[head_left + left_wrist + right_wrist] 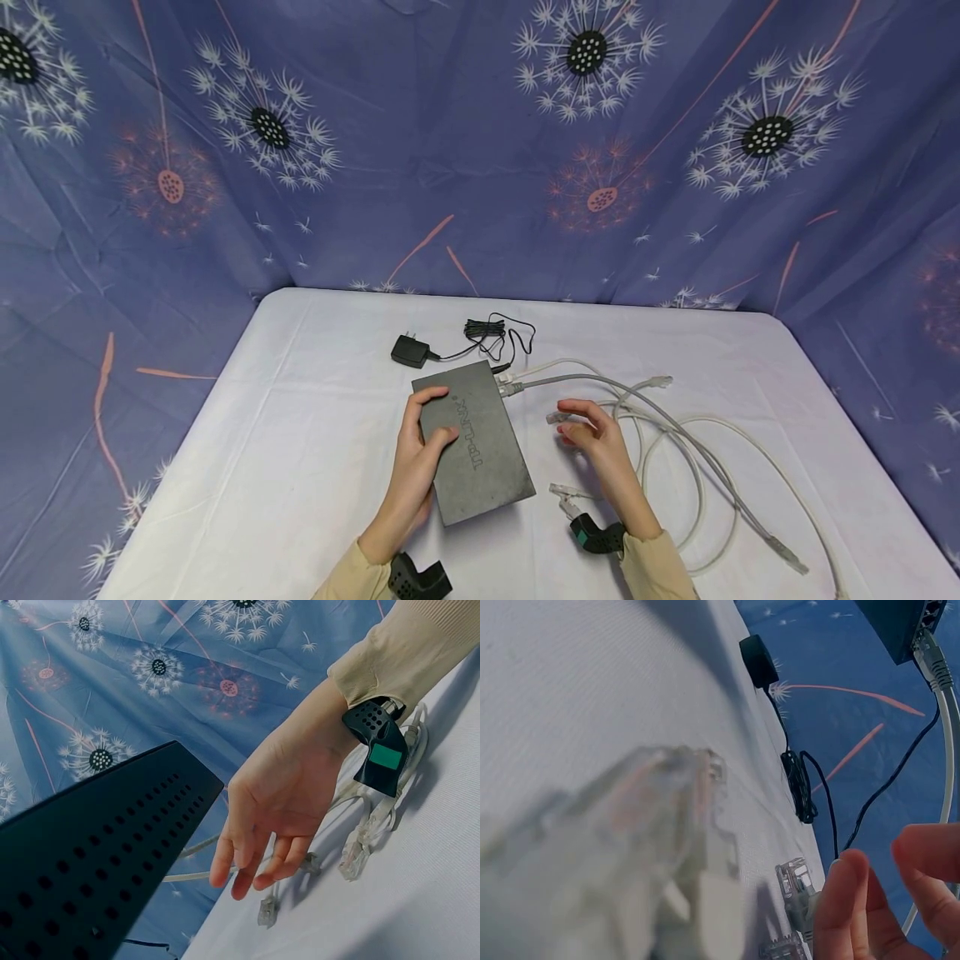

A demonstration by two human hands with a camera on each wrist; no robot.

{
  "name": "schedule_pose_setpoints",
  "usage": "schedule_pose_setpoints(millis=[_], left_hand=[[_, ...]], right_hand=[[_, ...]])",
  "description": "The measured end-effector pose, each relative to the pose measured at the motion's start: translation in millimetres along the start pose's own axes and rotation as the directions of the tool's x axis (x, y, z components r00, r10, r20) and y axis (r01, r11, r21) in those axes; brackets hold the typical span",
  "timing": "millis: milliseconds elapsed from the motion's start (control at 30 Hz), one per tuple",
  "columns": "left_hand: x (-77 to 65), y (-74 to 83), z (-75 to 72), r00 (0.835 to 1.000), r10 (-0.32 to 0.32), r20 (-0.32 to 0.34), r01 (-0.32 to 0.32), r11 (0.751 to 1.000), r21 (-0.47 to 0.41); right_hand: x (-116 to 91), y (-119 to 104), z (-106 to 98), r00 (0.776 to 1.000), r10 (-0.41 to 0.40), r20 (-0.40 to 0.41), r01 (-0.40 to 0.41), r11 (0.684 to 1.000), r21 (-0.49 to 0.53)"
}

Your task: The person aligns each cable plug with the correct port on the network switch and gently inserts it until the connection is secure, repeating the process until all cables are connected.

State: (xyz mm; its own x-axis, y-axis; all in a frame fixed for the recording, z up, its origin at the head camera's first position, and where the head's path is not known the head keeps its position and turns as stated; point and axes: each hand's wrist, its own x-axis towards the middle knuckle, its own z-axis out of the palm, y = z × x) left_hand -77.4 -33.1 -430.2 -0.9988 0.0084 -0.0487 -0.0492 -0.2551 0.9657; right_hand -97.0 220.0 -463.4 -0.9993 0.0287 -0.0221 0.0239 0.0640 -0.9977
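Switch box: dark grey box [483,471] marked TP-LINK, held in front of the person over the near-middle of the worktop [300,433]; both wrist views suggest it is raised and tilted.
Left hand [412,467]: fingers gripping the box along its left edge, thumb flat on the lettered top.
Right hand [596,437]: fingers loosely bent, thumb and index apart; nothing held. Nearest item is a clear loose plug [557,417], just beside the fingertips.
Shell: looks like painted metal, rows of vent holes [112,847] in one face; judged stiff, moderate in weight, unlikely to dent under a normal grip.
Surface: smooth; could slide under light finger pressure, so thumb on top with fingers beneath seems right.
Hold point: long edge away from the sockets. Keep clear of the far right corner, where a grey plug [513,388] and the power lead [500,368] enter.
Cable drag: grey and pale network cables [738,430] look bendy but springy; loops on the right may tug the box.
Loose plug: light, hard plastic; latch probably fragile. Best pinched by its sides.
Power adapter [410,351]: lies beyond the box, lead bundled beside it; likely easily dragged.
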Motion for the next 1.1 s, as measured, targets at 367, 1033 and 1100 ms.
schedule_pose_setpoints(millis=[367,1033,1100], left_hand=[[-1.8,-0.5,-0.4,1.000,-0.017,0.005,0.017,1.000,-0.023],[-1.8,-2.9,-1.3,1.000,-0.008,0.011,0.008,1.000,-0.020],[-1.8,-3.1,-1.6,1.000,-0.011,0.011,0.011,1.000,-0.024]], right_hand=[[1.3,2.6,0.5,0.999,0.038,0.007,-0.037,0.999,-0.022],[8.2,0.8,0.4,0.994,0.100,0.041,-0.095,0.989,-0.115],[8.1,0.6,0.8,0.994,0.099,0.042,-0.094,0.989,-0.113]])
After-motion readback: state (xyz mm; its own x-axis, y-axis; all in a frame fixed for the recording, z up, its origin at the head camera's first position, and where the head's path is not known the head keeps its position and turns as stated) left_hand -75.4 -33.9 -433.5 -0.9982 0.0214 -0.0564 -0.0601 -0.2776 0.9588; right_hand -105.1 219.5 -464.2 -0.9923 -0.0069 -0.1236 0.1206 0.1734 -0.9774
